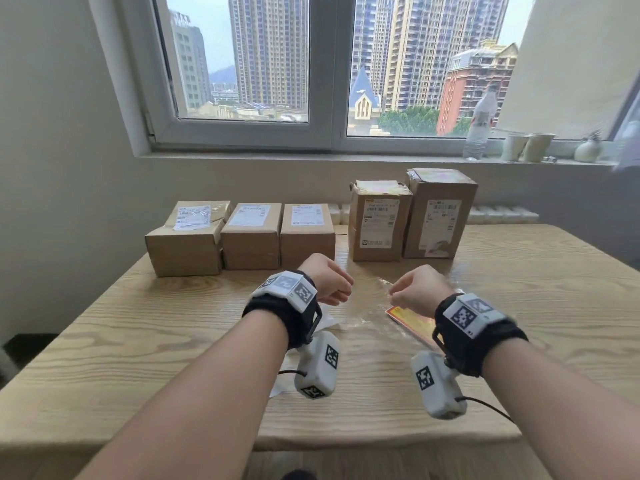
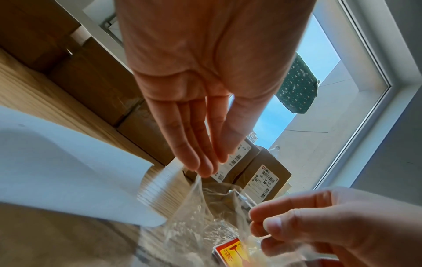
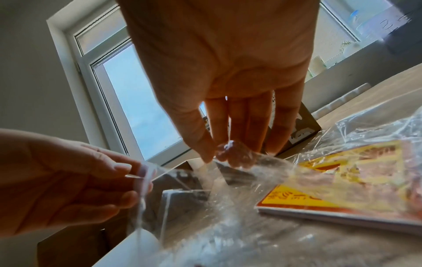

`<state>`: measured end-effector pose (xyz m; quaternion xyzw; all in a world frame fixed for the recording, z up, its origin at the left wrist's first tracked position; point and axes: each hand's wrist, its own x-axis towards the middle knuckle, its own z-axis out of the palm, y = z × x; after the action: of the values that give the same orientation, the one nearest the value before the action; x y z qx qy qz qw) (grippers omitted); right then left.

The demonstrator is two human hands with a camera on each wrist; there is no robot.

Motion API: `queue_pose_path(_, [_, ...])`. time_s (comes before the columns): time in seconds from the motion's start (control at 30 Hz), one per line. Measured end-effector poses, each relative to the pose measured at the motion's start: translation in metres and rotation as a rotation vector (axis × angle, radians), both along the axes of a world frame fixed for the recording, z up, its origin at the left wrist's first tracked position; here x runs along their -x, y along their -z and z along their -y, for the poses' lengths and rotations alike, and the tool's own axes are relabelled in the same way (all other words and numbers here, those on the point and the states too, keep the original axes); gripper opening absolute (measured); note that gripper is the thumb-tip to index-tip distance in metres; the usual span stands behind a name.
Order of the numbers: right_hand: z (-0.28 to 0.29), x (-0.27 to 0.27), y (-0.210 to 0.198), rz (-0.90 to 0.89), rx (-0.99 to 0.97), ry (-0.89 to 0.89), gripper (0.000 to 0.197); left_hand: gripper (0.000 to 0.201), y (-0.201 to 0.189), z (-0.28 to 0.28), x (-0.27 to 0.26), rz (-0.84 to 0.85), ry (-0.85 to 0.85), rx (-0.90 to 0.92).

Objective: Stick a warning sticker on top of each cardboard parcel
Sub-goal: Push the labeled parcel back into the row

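Left hand (image 1: pixel 327 282): pinched on the clear bag (image 3: pixel 228 189) mouth at 9 o'clock. Right hand (image 1: pixel 417 289): pinched on the opposite lip at 3 o'clock. Bag judged thin, slippery, easily torn; best held at the edges. Warning stickers (image 3: pixel 338 187) lie inside, on the bench (image 1: pixel 138 341); red-yellow print unreadable. Parcels (image 1: pixel 251 233) ranged at 12 o'clock; one label reads "680 201 E03".

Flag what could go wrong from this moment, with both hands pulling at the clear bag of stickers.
1. The left hand and right hand each pinch an edge of the thin clear plastic bag; pulled apart hard, it may tear suddenly rather than open cleanly.
2. The stack of warning stickers lies loose inside; a jerk could slide it out and scatter it over the table.
3. The two tall parcels stand just behind the hands; a slipped grip might knock them over.
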<state>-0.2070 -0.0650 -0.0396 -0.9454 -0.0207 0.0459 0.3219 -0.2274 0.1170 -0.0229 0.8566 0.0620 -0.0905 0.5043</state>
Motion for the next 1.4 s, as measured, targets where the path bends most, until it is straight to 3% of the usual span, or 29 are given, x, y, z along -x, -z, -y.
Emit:
queue_pose_path(0.17, [0.001, -0.004, -0.010, 0.050, -0.045, 0.000, 0.026, 0.019, 0.000, 0.014, -0.012, 0.004, -0.003, 0.062])
queue_pose_path(0.57, [0.010, -0.011, -0.011, 0.084, -0.133, -0.014, 0.025, 0.022, 0.004, 0.040, -0.025, -0.096, 0.070, 0.013])
queue_pose_path(0.77, [0.011, -0.018, -0.015, 0.064, -0.124, -0.039, 0.017, 0.014, -0.004, 0.020, -0.037, -0.018, -0.076, 0.042])
queue_pose_path(1.1, [-0.058, -0.062, -0.051, 0.053, -0.233, -0.101, 0.012, 0.022, -0.033, -0.063, -0.076, 0.167, -0.428, -0.024])
queue_pose_path(1.2, [-0.081, -0.080, -0.051, 0.012, -0.215, -0.110, 0.018, 0.021, -0.032, -0.072, -0.089, 0.173, -0.422, -0.057])
queue_pose_path(1.3, [-0.102, -0.098, -0.044, -0.024, -0.184, -0.133, 0.034, 0.042, -0.026, -0.073, -0.103, 0.147, -0.370, -0.114])
queue_pose_path(1.4, [-0.116, -0.106, -0.034, -0.081, -0.214, -0.181, 0.040, 0.050, -0.018, -0.073, -0.115, 0.146, -0.351, -0.137])
